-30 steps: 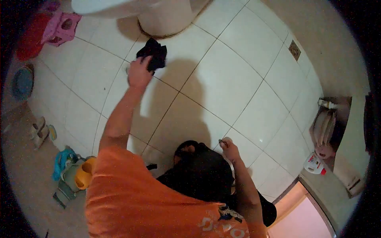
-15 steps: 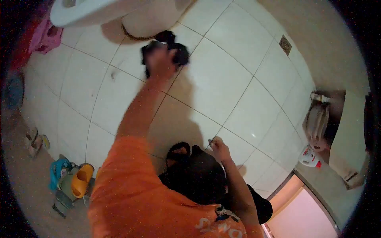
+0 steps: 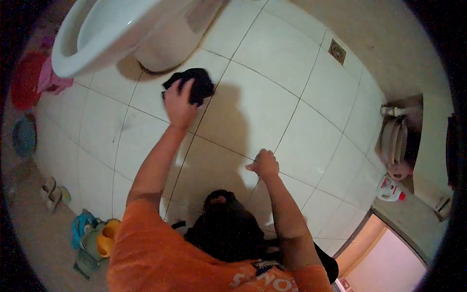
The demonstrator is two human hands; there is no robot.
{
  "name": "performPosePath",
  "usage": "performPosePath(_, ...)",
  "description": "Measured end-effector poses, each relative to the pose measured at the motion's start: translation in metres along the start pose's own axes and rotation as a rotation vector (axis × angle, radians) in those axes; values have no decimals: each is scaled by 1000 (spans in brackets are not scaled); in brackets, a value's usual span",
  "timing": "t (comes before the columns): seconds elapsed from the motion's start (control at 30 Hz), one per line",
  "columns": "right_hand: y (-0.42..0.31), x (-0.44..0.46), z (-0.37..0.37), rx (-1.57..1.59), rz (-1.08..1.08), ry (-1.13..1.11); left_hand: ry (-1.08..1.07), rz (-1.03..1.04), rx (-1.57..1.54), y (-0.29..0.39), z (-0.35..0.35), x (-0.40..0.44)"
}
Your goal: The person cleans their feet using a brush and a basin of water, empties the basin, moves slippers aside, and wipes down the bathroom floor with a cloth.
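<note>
My left hand is on a bunched black cloth, its fingers spread over and gripping it against the white tiled floor. The cloth lies just in front of the base of a white toilet or basin pedestal. Lower and to the right, my right hand hovers over or rests on the tiles, fingers curled in and thumb sticking out; nothing shows in it. Whether it touches the floor, I cannot tell.
A floor drain is at the upper right. Shelves with a white bottle stand at right, near a doorway. Yellow and beige slippers, a pink stool and a red basin are at left.
My left hand swept the black cloth right, then back left and nearer to me. My right hand moved forward and its thumb now sticks out. More of the white fixture shows.
</note>
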State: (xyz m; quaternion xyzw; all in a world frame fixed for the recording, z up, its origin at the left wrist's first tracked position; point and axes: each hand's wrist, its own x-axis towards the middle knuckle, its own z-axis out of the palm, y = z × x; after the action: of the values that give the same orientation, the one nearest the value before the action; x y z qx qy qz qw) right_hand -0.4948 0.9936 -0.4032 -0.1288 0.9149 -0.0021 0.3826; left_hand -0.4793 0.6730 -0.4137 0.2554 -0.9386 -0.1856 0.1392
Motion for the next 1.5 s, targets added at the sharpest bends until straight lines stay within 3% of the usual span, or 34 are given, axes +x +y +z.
performPosePath(0.03,0,1,-1,-73,29,-48,40,100,-38,11,20,13)
performPosePath(0.1,1,12,3,-109,38,-72,-108,243,-106,36,40,47)
performPosePath(0.17,-5,17,-2,-255,-19,-182,-122,352,131,58,58,60)
performPosePath(0.27,3,33,15,-216,3,-265,-218,306,223,57,86,91)
performPosePath(0.37,-11,24,0,-262,87,-192,-238,229,247,54,101,133)
performPosePath(0.5,-1,30,16,-307,-2,-138,-295,209,302,47,114,191)
performPosePath(0.53,0,25,15,-298,24,-146,-310,229,287,49,118,187)
performPosePath(0.6,-7,19,10,-371,-78,128,-295,228,269,46,110,174)
performPosePath(0.7,-7,19,12,-318,-19,186,-344,223,274,34,93,118)
performPosePath(0.83,2,19,-10,-249,-33,3,-534,181,351,31,50,41)
performPosePath(0.93,29,31,-20,-129,-177,-159,-551,191,349,24,48,20)
performPosePath(0.97,41,45,-16,-282,-424,-241,-543,208,344,23,48,23)
performPosePath(1.03,47,65,-33,-513,-688,-351,-721,146,402,27,43,29)
performPosePath(1.17,26,54,-159,-536,-783,-339,-942,141,499,42,25,48)
performPosePath(1.2,33,56,-170,-482,-818,-298,-944,148,503,40,29,43)
performPosePath(1.27,43,64,-179,-423,-855,-243,-718,-34,462,31,45,32)
performPosePath(1.3,46,72,-177,-323,-802,-256,-707,-32,468,34,54,27)
performPosePath(1.37,56,83,-164,-228,-753,-271,-595,-224,534,48,74,15)
performPosePath(1.4,60,85,-151,29,-721,-168,-619,-318,450,76,69,15)
performPosePath(1.43,64,89,-144,288,-683,-67,-588,-314,446,94,78,9)
performPosePath(1.47,71,96,-146,293,-693,-69,-505,-176,352,112,88,5)
performPosePath(1.5,79,102,-148,216,-807,89,-425,-36,260,131,97,-1)
